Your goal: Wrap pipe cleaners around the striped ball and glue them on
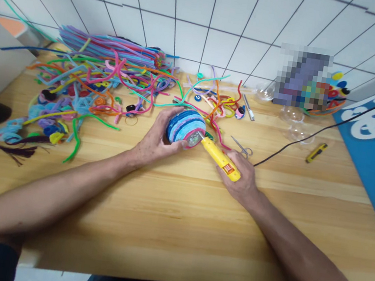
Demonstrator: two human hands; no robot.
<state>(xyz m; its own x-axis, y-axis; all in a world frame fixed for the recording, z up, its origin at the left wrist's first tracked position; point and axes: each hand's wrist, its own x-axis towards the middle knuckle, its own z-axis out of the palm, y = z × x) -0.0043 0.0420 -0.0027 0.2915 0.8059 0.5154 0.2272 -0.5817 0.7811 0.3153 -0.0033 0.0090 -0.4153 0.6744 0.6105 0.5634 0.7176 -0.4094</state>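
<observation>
Pipe-cleaner pile (99, 102) on table (161, 221), left of left hand (157, 138), bundle (111, 48) behind pile; scissors (242, 148) just beyond right hand (244, 175), cutter (316, 153) farther right, both on table

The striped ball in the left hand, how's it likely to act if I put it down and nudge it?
The striped ball would probably roll, as its sides are round. It may be light, given that the left hand holds it between fingers and thumb. The ridged bands around it should give some grip, so it seems unlikely to slip.

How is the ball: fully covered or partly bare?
Partly bare: blue stripes wrap the ball, but a grey patch by the yellow tool has none.
</observation>
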